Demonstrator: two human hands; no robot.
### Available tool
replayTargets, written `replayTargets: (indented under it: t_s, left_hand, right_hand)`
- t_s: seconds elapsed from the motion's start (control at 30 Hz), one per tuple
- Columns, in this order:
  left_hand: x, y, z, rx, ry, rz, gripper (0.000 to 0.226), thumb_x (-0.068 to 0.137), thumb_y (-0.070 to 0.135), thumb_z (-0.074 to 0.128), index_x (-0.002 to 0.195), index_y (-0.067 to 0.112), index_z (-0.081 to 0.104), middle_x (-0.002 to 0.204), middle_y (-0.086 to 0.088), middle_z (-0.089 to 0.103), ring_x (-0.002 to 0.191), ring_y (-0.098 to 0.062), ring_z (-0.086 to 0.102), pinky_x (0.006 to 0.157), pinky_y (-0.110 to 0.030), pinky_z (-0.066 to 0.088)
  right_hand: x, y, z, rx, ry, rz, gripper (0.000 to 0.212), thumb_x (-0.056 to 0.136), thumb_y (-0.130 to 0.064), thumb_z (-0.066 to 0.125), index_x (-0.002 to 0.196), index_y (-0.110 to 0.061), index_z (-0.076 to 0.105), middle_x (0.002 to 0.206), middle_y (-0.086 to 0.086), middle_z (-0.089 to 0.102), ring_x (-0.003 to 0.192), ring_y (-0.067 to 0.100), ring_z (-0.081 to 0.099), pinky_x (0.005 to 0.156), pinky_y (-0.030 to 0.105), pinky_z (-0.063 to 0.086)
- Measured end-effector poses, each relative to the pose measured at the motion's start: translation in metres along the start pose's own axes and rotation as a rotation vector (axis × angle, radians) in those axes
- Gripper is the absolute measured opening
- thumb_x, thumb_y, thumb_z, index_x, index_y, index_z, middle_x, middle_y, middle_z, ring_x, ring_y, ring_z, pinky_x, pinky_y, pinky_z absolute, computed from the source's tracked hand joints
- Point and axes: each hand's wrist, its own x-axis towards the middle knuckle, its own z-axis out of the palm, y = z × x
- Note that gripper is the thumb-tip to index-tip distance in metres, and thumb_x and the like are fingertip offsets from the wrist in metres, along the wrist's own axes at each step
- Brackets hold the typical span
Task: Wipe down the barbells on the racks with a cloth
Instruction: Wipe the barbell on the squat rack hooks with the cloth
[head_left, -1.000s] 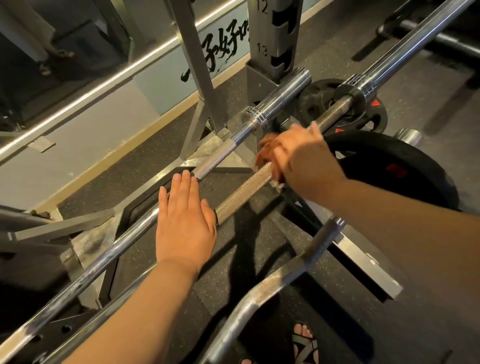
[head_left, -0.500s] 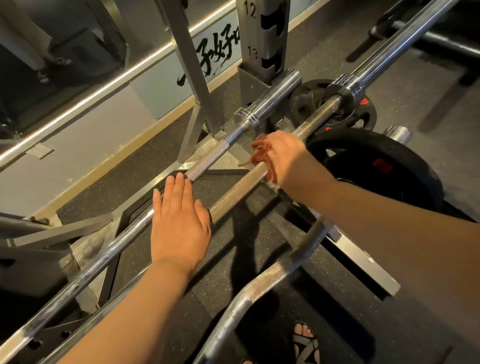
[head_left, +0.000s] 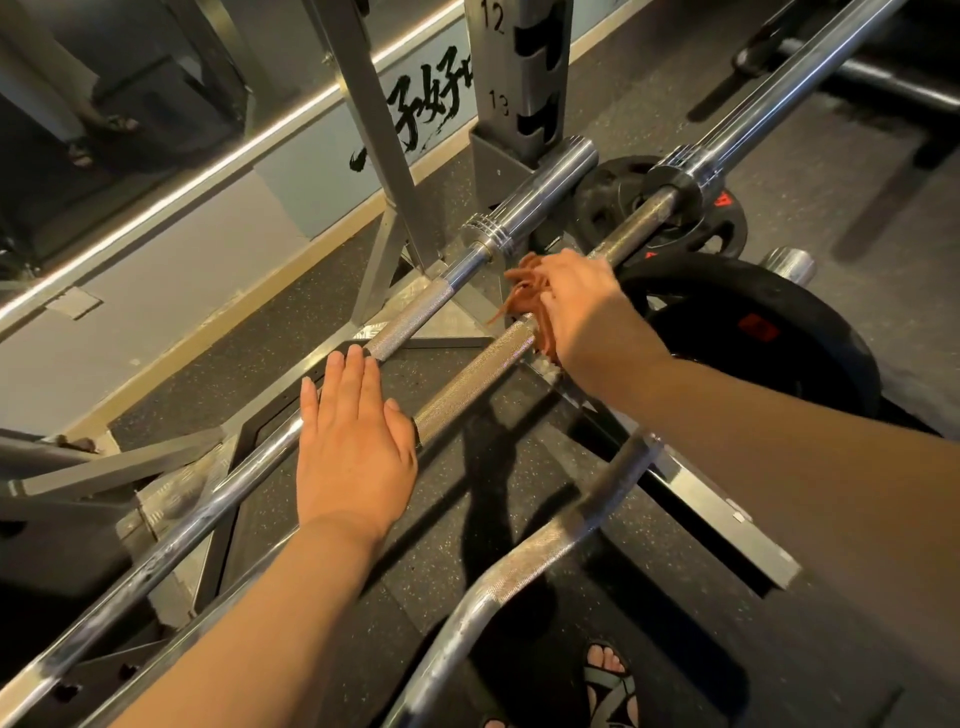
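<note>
Two steel barbells lie side by side, running from lower left to upper right. My right hand (head_left: 576, 306) grips a reddish-brown cloth (head_left: 522, 291) wrapped around the nearer barbell (head_left: 467, 382), at the far end of its knurled section. My left hand (head_left: 353, 441) rests flat, fingers straight, across both bars, covering the nearer bar's lower part and touching the farther barbell (head_left: 410, 322). The farther barbell ends in a thick chrome sleeve (head_left: 545, 187).
A curved EZ bar (head_left: 524, 561) crosses the foreground. Black weight plates (head_left: 753, 332) sit at right under the bars. A grey rack upright (head_left: 519, 78) with numbered holes stands behind. A sandalled foot (head_left: 608, 675) stands on the black rubber floor below.
My right hand with the cloth has slid slightly along the nearer barbell toward its collar. My left hand has stayed flat on the bars.
</note>
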Motion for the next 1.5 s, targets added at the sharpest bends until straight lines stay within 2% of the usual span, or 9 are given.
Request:
replayTargets:
  t_s: [0.2, 0.3, 0.47, 0.57, 0.7, 0.87, 1.2, 1.37, 1.5]
  left_hand:
    - [0.0, 0.001, 0.0, -0.002, 0.0, -0.009, 0.067, 0.103, 0.043, 0.004, 0.161, 0.013, 0.02, 0.169, -0.005, 0.013, 0.157, -0.018, 0.001, 0.128, -0.044, 0.002]
    - [0.0, -0.001, 0.002, 0.0, -0.006, -0.004, 0.069, 0.102, 0.044, 0.002, 0.161, 0.014, 0.021, 0.169, -0.005, 0.015, 0.157, -0.018, 0.003, 0.128, -0.044, 0.003]
    - [0.0, 0.0, 0.0, -0.006, -0.007, -0.001, 0.069, 0.101, 0.045, 0.002, 0.16, 0.014, 0.022, 0.169, -0.004, 0.016, 0.157, -0.018, 0.004, 0.128, -0.044, 0.003]
    - [-0.001, 0.001, -0.001, -0.01, -0.01, -0.003, 0.069, 0.102, 0.045, 0.002, 0.16, 0.014, 0.022, 0.169, -0.004, 0.015, 0.157, -0.018, 0.004, 0.128, -0.044, 0.003]
    - [-0.001, 0.001, -0.001, -0.011, -0.016, -0.011, 0.068, 0.102, 0.045, 0.001, 0.161, 0.015, 0.02, 0.169, -0.003, 0.012, 0.157, -0.016, 0.001, 0.128, -0.043, 0.002]
    - [-0.002, 0.001, -0.002, -0.025, -0.02, -0.004, 0.069, 0.102, 0.045, 0.002, 0.16, 0.014, 0.021, 0.169, -0.004, 0.014, 0.156, -0.016, 0.002, 0.128, -0.044, 0.003]
    - [-0.002, 0.0, -0.002, -0.005, -0.027, -0.011, 0.068, 0.102, 0.045, 0.001, 0.161, 0.016, 0.019, 0.169, -0.003, 0.012, 0.157, -0.017, 0.0, 0.128, -0.043, 0.002]
    - [-0.003, 0.001, -0.001, 0.003, -0.024, -0.014, 0.066, 0.102, 0.042, 0.004, 0.161, 0.014, 0.019, 0.169, -0.003, 0.012, 0.157, -0.016, 0.0, 0.128, -0.043, 0.001]
    - [-0.002, 0.003, -0.003, -0.007, -0.03, -0.021, 0.067, 0.102, 0.043, 0.003, 0.161, 0.015, 0.019, 0.169, -0.002, 0.011, 0.157, -0.016, -0.001, 0.128, -0.042, -0.001]
  right_hand:
    - [-0.03, -0.031, 0.037, -0.059, -0.068, -0.218, 0.027, 0.103, -0.014, 0.048, 0.127, -0.009, 0.059, 0.125, 0.006, 0.06, 0.126, 0.023, 0.052, 0.117, 0.043, 0.038]
    - [-0.02, -0.017, 0.01, -0.201, -0.122, -0.346, 0.038, 0.108, -0.03, 0.032, 0.123, -0.011, 0.061, 0.118, 0.005, 0.064, 0.115, 0.021, 0.058, 0.118, 0.049, 0.035]
    - [0.045, -0.002, -0.035, -0.726, -0.278, 0.052, 0.045, 0.099, -0.027, 0.05, 0.141, -0.01, 0.044, 0.139, 0.012, 0.05, 0.135, 0.03, 0.044, 0.125, 0.049, 0.019]
    - [0.067, 0.005, -0.048, -0.718, -0.323, 0.205, 0.051, 0.096, -0.019, 0.059, 0.142, -0.005, 0.043, 0.141, 0.017, 0.045, 0.133, 0.033, 0.043, 0.115, 0.046, 0.033]
    - [0.045, -0.021, -0.014, -0.82, -0.452, 0.02, 0.043, 0.091, -0.024, 0.06, 0.129, -0.007, 0.047, 0.125, 0.014, 0.05, 0.115, 0.029, 0.049, 0.106, 0.042, 0.039]
    - [0.046, -0.019, -0.022, -0.523, -0.498, 0.05, 0.044, 0.091, -0.007, 0.064, 0.131, -0.012, 0.047, 0.119, 0.008, 0.047, 0.115, 0.025, 0.048, 0.105, 0.04, 0.041]
    - [0.106, 0.058, -0.079, -0.679, -0.353, 0.116, 0.038, 0.1, -0.003, 0.051, 0.137, 0.004, 0.047, 0.14, 0.027, 0.047, 0.13, 0.044, 0.044, 0.111, 0.046, 0.033]
    - [0.1, 0.028, -0.058, -0.604, -0.338, 0.203, 0.027, 0.097, -0.009, 0.06, 0.123, -0.002, 0.065, 0.121, 0.02, 0.064, 0.113, 0.039, 0.061, 0.098, 0.042, 0.049]
    - [0.066, -0.008, -0.02, -0.433, -0.521, 0.011, 0.026, 0.101, -0.014, 0.058, 0.125, -0.021, 0.064, 0.105, 0.004, 0.059, 0.099, 0.022, 0.059, 0.095, 0.039, 0.052]
